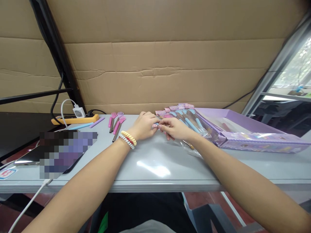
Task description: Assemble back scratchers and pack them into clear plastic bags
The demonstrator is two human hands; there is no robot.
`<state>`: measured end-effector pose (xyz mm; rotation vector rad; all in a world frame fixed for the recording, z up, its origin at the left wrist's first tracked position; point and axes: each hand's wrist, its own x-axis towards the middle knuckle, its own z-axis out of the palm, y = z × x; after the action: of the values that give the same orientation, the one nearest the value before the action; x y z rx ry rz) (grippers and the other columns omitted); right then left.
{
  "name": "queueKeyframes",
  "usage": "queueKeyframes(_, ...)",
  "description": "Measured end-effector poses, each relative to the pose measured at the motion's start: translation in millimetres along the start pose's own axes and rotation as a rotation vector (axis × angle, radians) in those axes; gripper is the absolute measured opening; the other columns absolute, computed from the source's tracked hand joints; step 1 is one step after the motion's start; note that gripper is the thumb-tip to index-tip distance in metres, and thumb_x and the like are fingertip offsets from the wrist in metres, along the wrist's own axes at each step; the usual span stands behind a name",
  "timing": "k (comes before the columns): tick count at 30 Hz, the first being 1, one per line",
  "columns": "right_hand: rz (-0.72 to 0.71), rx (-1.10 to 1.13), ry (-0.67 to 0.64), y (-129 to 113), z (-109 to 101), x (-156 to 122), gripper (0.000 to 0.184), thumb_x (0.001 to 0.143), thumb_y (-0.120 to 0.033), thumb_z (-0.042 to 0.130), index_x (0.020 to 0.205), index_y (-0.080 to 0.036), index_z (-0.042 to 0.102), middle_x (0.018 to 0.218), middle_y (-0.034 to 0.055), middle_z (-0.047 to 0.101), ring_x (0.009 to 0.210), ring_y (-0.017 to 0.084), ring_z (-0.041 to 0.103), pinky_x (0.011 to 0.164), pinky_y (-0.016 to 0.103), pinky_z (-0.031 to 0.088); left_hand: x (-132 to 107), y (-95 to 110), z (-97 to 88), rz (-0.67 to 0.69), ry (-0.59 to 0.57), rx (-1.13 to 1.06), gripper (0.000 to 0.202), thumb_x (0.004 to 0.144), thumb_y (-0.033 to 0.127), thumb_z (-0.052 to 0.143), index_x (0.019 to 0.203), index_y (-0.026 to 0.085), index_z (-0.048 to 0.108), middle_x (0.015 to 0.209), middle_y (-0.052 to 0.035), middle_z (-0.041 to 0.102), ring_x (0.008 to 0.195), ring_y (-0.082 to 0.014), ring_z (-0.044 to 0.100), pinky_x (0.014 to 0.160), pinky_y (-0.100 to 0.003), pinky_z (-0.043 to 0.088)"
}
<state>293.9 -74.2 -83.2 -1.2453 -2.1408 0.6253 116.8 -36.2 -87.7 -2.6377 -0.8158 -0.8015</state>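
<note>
Several pink packet labels (173, 108) were too small to read; my left hand (145, 126) and right hand (173, 127) (fingers curled, close together) pinched a small pink piece (155, 125).

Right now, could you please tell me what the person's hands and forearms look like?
The left hand and right hand are gloveless, the forearms sleeveless. Coiled-looking pale yellow and white bracelets, with red between, circle the left wrist.

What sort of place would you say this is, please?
Probably an indoor workstation: a grey table bearing wrapped claw-headed sticks and an orange power strip, with cardboard behind it.
</note>
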Motion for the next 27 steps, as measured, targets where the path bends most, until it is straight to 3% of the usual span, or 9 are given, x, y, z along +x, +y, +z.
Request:
queueKeyframes(5,-0.231,-0.341,0.083,1,3,1,0.015,0.084,-0.02,0.046,0.08,-0.016,0.06,0.071,0.0017,0.061,0.062,0.011,0.05,0.06,0.023,0.035,0,-1,-1.2,-0.094,-0.159,0.029,0.021,0.079,0.035,0.054,0.078,0.018,0.066,0.078,-0.0066,0.068,0.077,-0.0208,0.06,0.065,-0.03,0.039)
queueKeyframes(9,-0.265,-0.416,0.097,0,6,1,0.02,0.085,-0.018,0.044,0.082,-0.016,0.063,0.069,0.0015,0.061,0.061,0.01,0.048,0.06,0.023,0.032,1,2,-3.7,-0.166,-0.222,0.032,0.029,0.081,0.043,0.048,0.081,0.021,0.068,0.076,-0.0066,0.069,0.071,-0.022,0.062,0.059,-0.029,0.039)
queueKeyframes(17,-0.21,-0.397,0.108,-4,7,0,0.023,0.089,-0.028,0.043,0.095,-0.02,0.064,0.073,0.0011,0.064,0.061,0.011,0.05,0.059,0.023,0.033,3,-6,-21.0,-0.194,-0.248,0.147,0.025,0.079,0.037,0.049,0.071,0.022,0.067,0.07,-0.0064,0.067,0.07,-0.0222,0.062,0.058,-0.028,0.037)
queueKeyframes(22,-0.114,-0.423,0.081,-6,7,0,0.027,0.091,-0.031,0.041,0.1,-0.02,0.064,0.069,0.0024,0.063,0.061,0.013,0.051,0.059,0.024,0.034,-1,-29,-24.0,-0.208,-0.232,0.18,0.019,0.074,0.027,0.047,0.068,0.021,0.065,0.072,-0.006,0.065,0.072,-0.0212,0.059,0.057,-0.029,0.036)
queueKeyframes(27,-0.048,-0.452,0.08,-10,5,0,0.028,0.091,-0.032,0.041,0.093,-0.017,0.064,0.077,0.0061,0.066,0.066,0.015,0.054,0.061,0.025,0.035,-9,-59,-24.9,-0.289,-0.154,0.238,0.018,0.069,0.018,0.046,0.066,0.021,0.064,0.076,-0.0066,0.062,0.078,-0.0204,0.057,0.061,-0.03,0.038)
